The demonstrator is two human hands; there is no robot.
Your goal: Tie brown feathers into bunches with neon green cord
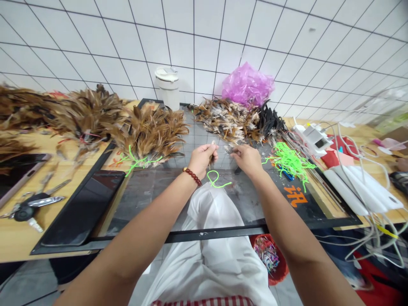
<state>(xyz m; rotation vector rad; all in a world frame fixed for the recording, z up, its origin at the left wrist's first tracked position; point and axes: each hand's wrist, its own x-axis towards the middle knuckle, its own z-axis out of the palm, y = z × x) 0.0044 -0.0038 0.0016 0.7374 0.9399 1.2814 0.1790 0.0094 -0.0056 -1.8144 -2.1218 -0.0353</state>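
Note:
My left hand (203, 160), with a red bead bracelet at the wrist, is closed in a pinch on a few small brown feathers (211, 160). Just below it a bright green cord (219, 182) lies in a loop over the dark glossy board (140, 199). To the right, my right hand (247, 159) has its fingertips pressed together near some pale fluff; what they hold, if anything, is too small to make out. A loose pile of mixed brown, white and black feathers (223, 121) lies beyond both hands. Left of them sits a brown feather bundle (149, 131) with green cord (137, 162) across its front.
A tangle of green cords (290, 161) lies right of my right hand. Behind stand a white lidded cup (168, 89) and a pink plastic bag (248, 85). At left are a phone (84, 208) and keys (32, 206); at right, white cables (371, 182).

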